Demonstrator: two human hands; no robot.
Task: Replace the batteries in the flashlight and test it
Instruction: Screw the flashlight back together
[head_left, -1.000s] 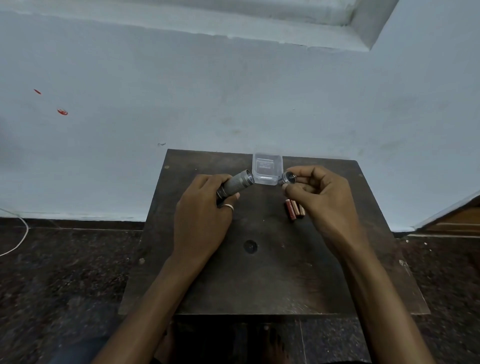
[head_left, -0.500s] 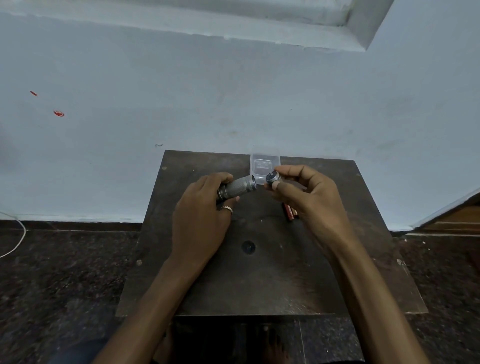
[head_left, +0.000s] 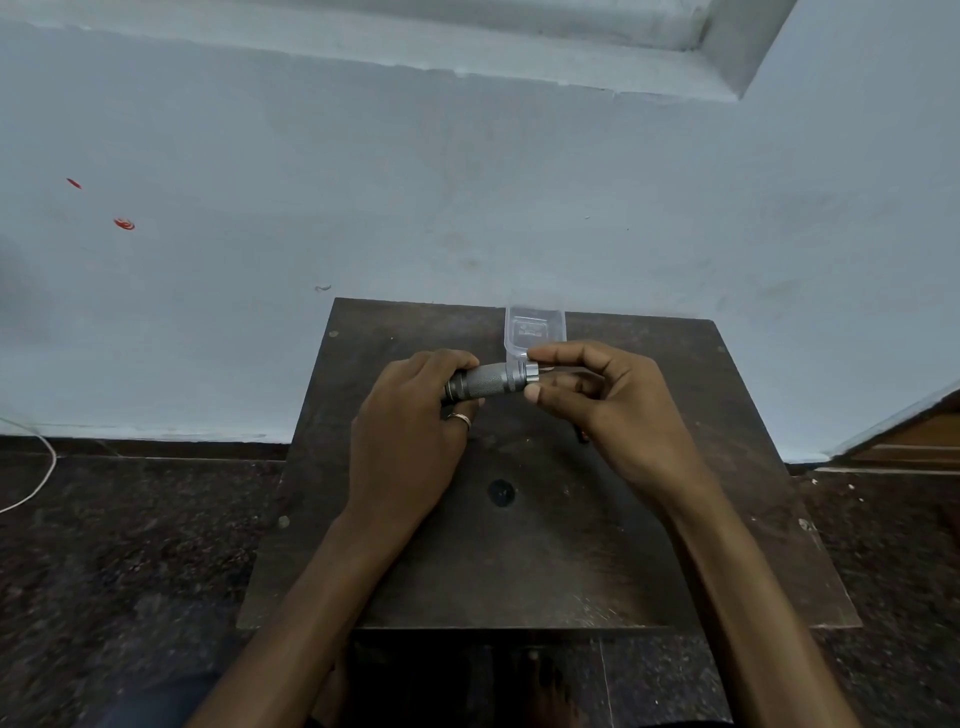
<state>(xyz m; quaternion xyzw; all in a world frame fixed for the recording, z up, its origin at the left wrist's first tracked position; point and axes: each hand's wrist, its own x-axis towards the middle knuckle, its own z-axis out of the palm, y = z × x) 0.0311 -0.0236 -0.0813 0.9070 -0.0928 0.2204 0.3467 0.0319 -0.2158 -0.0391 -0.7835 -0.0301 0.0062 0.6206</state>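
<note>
A grey knurled flashlight body (head_left: 483, 382) lies level above the dark wooden table (head_left: 545, 561), held at its left end by my left hand (head_left: 410, 441), which wears a ring. My right hand (head_left: 608, 410) pinches the flashlight's end cap (head_left: 531, 373) between thumb and forefinger, pressed against the right end of the body. The reddish batteries on the table are almost wholly hidden behind my right hand; only a dark sliver (head_left: 581, 435) shows.
A small clear plastic box (head_left: 535, 327) stands at the table's far edge, just behind the flashlight. A round dark hole (head_left: 501, 492) marks the table's middle. The pale wall rises behind; a white cable (head_left: 36, 483) lies on the dark floor at left.
My right hand has carried the end cap leftward until it meets the open end of the flashlight body. My left hand has levelled the body. The batteries are now covered by my right hand.
</note>
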